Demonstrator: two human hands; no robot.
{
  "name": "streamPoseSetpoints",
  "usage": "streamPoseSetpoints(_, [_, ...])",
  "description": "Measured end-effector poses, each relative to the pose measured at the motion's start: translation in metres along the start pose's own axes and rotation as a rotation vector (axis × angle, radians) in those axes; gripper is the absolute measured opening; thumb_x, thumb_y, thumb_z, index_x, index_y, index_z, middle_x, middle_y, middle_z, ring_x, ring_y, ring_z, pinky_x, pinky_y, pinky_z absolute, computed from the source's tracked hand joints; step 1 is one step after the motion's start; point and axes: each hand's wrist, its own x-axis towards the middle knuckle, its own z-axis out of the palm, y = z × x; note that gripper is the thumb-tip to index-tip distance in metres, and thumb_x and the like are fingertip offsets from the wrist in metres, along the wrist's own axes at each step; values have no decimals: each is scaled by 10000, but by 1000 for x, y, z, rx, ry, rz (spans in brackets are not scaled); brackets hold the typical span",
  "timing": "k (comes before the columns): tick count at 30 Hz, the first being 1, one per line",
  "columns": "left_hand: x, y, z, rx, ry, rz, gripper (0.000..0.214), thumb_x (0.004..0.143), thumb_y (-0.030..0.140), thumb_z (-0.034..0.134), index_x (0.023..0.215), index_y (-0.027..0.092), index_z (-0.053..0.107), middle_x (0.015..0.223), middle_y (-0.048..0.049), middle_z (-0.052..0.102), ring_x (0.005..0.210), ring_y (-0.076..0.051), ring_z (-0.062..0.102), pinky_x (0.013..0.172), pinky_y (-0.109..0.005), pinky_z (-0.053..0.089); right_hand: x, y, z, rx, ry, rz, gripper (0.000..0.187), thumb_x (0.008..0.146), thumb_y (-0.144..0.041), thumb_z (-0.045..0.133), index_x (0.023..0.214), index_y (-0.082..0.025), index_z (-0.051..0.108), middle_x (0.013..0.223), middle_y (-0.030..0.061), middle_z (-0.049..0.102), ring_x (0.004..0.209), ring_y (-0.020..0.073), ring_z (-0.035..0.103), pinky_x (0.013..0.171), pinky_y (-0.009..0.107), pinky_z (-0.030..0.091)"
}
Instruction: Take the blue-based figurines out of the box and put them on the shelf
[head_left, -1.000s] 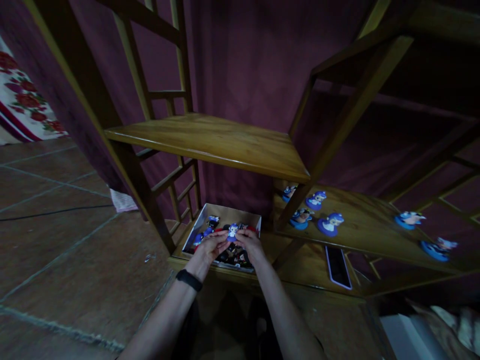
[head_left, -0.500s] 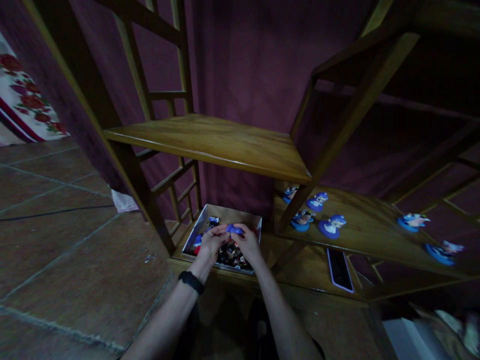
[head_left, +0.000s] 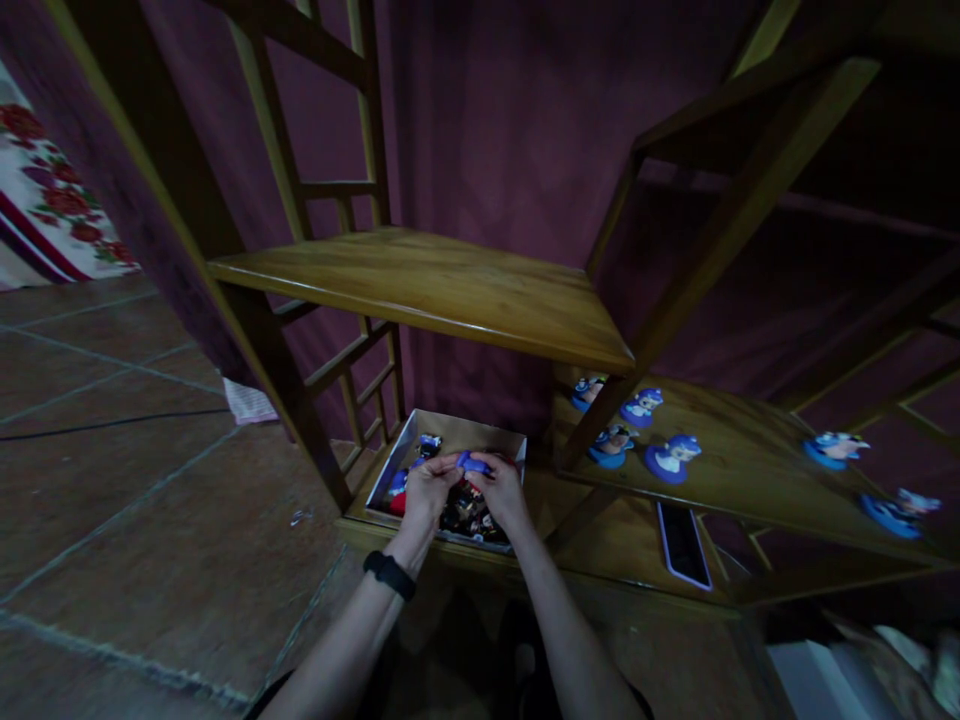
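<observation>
Between my fingertips is a small purple figurine (head_left: 472,463), held over a white-sided box (head_left: 487,436). My left hand (head_left: 429,489) pinches it from the left, a dark band around that wrist. From the right, my right hand (head_left: 501,490) grips its other side. Much of the figurine is hidden by my fingers, so its shape is hard to make out. Below my hands the box holds several small figures (head_left: 466,515) in black, red and blue; one blue-topped figure (head_left: 429,445) leans near the back left corner.
Right of the box, several figurines on round bases, such as a purple-haired one (head_left: 673,458), stand on a low wooden shelf (head_left: 739,440). A phone-like dark slab (head_left: 683,545) lies beneath. A wooden shelf board (head_left: 427,285) juts out above the box. Uprights flank both sides.
The purple figurine has turned slightly between my fingers, both hands still on it. The view has shifted a little, so the shelf figurines appear slightly farther right.
</observation>
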Motion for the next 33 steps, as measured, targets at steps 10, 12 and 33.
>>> streamPoseSetpoints(10, [2, 3, -6, -3, -17, -111, 208, 550, 79, 717, 754, 100, 679, 584, -29, 648, 532, -109, 579, 564, -226, 473, -3, -5, -1, 31, -13, 50, 328, 644, -334, 656, 960, -244, 655, 954, 22, 660, 888, 201, 588, 845, 340, 434])
streamPoseSetpoints(12, [3, 5, -8, -13, 8, -126, 229, 565, 69, 712, 787, 108, 674, 567, -12, 629, 524, -98, 577, 552, -213, 472, -3, -9, -3, 64, -1, 84, 365, 664, -379, 638, 1009, -259, 635, 983, 16, 651, 913, 194, 582, 838, 326, 438])
streamPoseSetpoints(33, [3, 10, -7, -108, -42, -383, 105, 660, 25, 655, 736, 95, 671, 657, -75, 677, 532, -112, 623, 540, -204, 525, -5, -8, -6, 506, 41, 351, 273, 524, -320, 747, 709, -154, 634, 744, 17, 632, 729, 155, 616, 714, 305, 506])
